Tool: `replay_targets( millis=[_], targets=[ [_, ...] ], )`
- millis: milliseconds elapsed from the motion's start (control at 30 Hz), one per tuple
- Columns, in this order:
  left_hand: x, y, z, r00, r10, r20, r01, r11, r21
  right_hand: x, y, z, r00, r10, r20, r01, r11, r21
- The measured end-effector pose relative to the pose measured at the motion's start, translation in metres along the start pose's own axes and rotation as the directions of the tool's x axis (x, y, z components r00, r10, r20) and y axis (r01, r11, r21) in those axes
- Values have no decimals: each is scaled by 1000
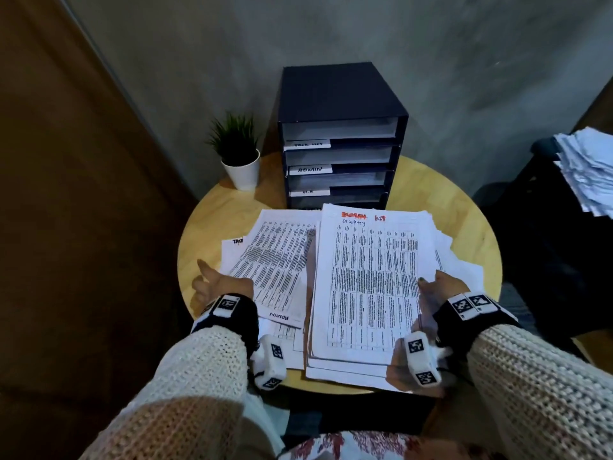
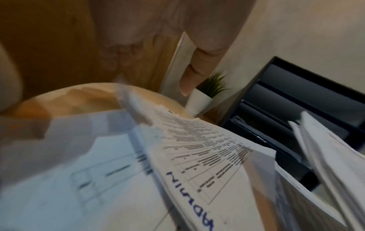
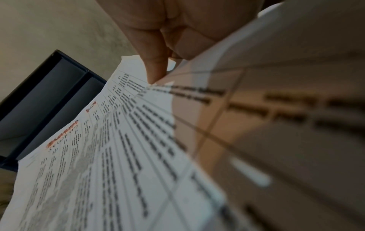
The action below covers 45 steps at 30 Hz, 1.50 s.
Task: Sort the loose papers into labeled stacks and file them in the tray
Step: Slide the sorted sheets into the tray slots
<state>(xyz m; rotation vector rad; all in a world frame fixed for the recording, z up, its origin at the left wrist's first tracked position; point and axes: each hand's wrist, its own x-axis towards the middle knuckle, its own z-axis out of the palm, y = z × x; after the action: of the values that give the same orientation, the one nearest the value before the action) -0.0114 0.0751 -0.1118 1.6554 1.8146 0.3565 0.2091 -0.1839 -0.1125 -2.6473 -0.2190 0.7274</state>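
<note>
head view: right hand (image 1: 442, 290) pinches security stack (image 1: 368, 287) at its right edge, on table (image 1: 464, 200); left hand (image 1: 219, 283) relaxed, fingers holding nothing. stack probably floppy, sheets slide; support both long edges.

A grey wall (image 1: 365, 44) rises ahead of the hands, with a brown panel (image 1: 43, 161) to their left. Beneath them stands a round wooden table (image 1: 464, 220); a potted plant (image 1: 237, 151) sits on it, ahead and left. Dim floor (image 1: 99, 327) lies below left.
</note>
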Motion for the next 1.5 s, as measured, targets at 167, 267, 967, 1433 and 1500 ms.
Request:
replay_targets(
  millis=[167,267,967,1433,1500],
  targets=[
    [-15,32,1,913,352,206,-326,934,-149,-3,-15,-3,999,-39,-15,41,965,259],
    [-42,53,5,789,462,405,-272,853,-444,-8,-29,-6,988,-147,-45,147,814,562],
    [-69,65,8,799,488,351,-323,842,-433,-27,-48,0,944,-209,-253,324,719,615],
    [-72,83,-20,786,577,219,-271,642,-717,-33,-56,-14,904,-309,-294,426,617,661],
    [-75,88,-26,770,622,139,-299,546,-783,-35,-56,-13,910,-304,-284,413,583,700]
  ],
)
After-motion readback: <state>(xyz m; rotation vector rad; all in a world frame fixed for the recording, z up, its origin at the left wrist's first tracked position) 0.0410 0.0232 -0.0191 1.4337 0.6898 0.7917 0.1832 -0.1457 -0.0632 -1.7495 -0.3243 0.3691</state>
